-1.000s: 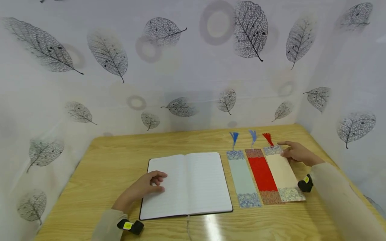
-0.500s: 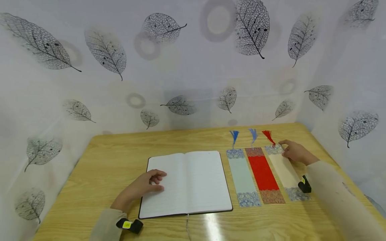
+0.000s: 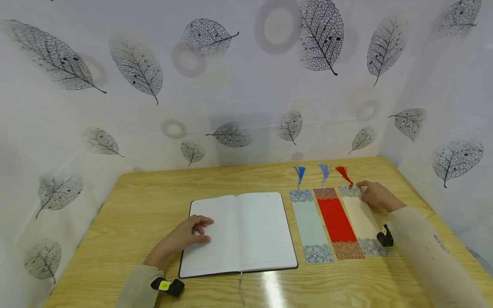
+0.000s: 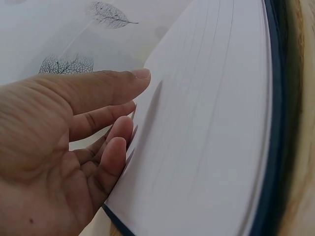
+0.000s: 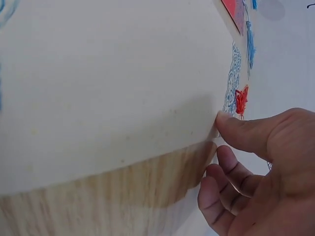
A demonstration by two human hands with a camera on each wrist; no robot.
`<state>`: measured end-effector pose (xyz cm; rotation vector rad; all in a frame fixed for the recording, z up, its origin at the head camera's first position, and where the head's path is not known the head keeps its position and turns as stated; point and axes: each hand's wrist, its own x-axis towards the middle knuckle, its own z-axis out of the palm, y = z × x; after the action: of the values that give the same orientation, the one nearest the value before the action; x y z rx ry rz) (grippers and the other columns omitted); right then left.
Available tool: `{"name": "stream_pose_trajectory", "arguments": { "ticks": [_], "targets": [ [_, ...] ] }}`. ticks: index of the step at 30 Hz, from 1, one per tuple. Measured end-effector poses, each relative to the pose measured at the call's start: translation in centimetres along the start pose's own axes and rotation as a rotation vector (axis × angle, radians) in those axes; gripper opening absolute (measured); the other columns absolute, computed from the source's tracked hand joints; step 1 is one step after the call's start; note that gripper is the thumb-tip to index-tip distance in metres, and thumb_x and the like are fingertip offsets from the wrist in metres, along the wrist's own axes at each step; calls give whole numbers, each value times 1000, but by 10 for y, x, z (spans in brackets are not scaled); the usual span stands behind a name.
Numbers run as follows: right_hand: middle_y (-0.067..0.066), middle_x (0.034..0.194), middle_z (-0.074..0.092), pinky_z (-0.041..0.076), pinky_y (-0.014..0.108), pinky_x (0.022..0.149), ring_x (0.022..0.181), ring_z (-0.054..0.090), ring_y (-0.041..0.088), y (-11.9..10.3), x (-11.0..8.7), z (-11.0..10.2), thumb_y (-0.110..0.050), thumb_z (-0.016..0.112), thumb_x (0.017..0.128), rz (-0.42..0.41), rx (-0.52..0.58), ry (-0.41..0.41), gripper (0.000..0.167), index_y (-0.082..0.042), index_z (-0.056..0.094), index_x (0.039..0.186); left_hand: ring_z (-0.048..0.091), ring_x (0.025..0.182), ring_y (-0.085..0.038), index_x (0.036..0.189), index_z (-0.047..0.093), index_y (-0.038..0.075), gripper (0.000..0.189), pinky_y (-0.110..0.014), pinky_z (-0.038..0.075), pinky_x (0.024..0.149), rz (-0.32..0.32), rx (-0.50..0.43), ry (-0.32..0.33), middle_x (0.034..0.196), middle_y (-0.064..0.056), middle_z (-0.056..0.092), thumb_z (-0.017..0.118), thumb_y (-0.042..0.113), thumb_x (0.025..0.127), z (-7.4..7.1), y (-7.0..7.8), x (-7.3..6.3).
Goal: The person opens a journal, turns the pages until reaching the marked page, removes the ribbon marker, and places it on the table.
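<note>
On the right of the head view, my right hand (image 3: pixel 376 196) pinches the upper right edge of a cream bookmark (image 3: pixel 361 217) with blue patterned ends and a red tassel (image 3: pixel 343 173). Its thumb (image 5: pixel 246 132) shows at that edge in the right wrist view; the index finger is largely hidden there. A red bookmark (image 3: pixel 337 220) and a pale green bookmark (image 3: pixel 311 224) lie alongside, tassels towards the back. An open notebook (image 3: pixel 265 233) with lined pages lies left of them. My left hand (image 3: pixel 181 237) is over its left page, fingers loosely bent and holding nothing.
The wooden table (image 3: pixel 142 205) ends at the back against a pale curtain (image 3: pixel 246 94) printed with leaves, which also hangs at both sides. A thin ribbon (image 3: pixel 241 288) trails from the notebook's front edge.
The cream bookmark's lower end, tilted up a second ago, has come down to the table and swung a little right, then slightly back left. My left hand has stayed put.
</note>
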<state>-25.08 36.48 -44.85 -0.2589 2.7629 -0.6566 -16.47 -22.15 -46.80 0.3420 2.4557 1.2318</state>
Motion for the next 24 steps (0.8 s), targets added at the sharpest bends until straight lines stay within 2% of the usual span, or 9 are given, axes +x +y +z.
{"name": "stream_pose_trajectory", "arguments": {
  "ticks": [8, 10, 12, 14, 16, 18, 19, 21, 24],
  "targets": [
    [38, 103, 57, 48, 42, 70, 82, 59, 33, -1, -1, 0, -1, 53, 91, -44, 6, -5, 51, 20, 36, 133, 49, 93, -17, 127, 58, 7, 50, -21, 44, 75, 2, -13, 1, 115, -10, 58, 75, 25, 84, -1, 0, -1],
    [36, 101, 58, 48, 42, 69, 80, 58, 31, -1, -1, 0, -1, 53, 91, -53, -5, -6, 50, 20, 36, 134, 49, 93, -17, 127, 58, 6, 50, -21, 44, 75, 10, -15, -2, 116, -11, 58, 74, 25, 84, -1, 0, -1],
    [27, 84, 59, 47, 39, 64, 69, 55, 25, 0, -1, 1, -1, 54, 91, -62, -8, -2, 50, 19, 38, 134, 49, 93, -17, 127, 57, 6, 50, -20, 44, 76, 18, -19, -5, 117, -11, 58, 74, 25, 84, -1, 0, -1],
    [13, 67, 51, 40, 33, 57, 57, 43, 15, 2, 1, 2, 0, 53, 91, -68, 3, 0, 51, 18, 37, 135, 49, 93, -17, 127, 57, 5, 50, -20, 43, 76, 23, -23, -4, 117, -12, 58, 74, 25, 85, -2, 0, -2],
    [2, 59, 40, 33, 29, 53, 51, 31, 9, 5, 2, 4, 0, 53, 91, -69, 21, 4, 51, 18, 37, 137, 50, 93, -17, 127, 57, 5, 49, -20, 43, 76, 23, -22, 3, 117, -12, 58, 74, 25, 85, -2, 0, -2],
    [-2, 57, 35, 30, 26, 50, 49, 26, 7, 6, 2, 5, 0, 53, 91, -61, 39, 2, 52, 16, 37, 138, 50, 93, -17, 127, 57, 5, 50, -21, 44, 76, 12, -19, 8, 115, -11, 57, 74, 25, 85, -2, -1, -2],
    [-1, 58, 38, 31, 26, 50, 49, 27, 7, 7, 2, 5, 0, 53, 91, -61, 41, 1, 52, 16, 36, 138, 50, 93, -17, 127, 57, 5, 49, -21, 44, 76, 1, -15, 11, 113, -10, 57, 73, 25, 85, -2, -2, -2],
    [9, 66, 52, 36, 27, 54, 54, 38, 9, 8, 1, 4, -3, 54, 92, -61, 45, 0, 53, 16, 35, 139, 50, 93, -16, 126, 57, 6, 48, -21, 44, 76, -35, -8, 29, 110, -7, 56, 73, 26, 86, -5, -4, -3],
    [30, 98, 59, 47, 35, 66, 75, 58, 24, 8, -4, 0, -10, 52, 97, -51, 90, -2, 55, 15, 31, 141, 50, 93, -16, 126, 57, 7, 45, -22, 44, 76, -72, 5, 75, 105, -5, 56, 71, 25, 88, -10, -8, -4]
  ]
}}
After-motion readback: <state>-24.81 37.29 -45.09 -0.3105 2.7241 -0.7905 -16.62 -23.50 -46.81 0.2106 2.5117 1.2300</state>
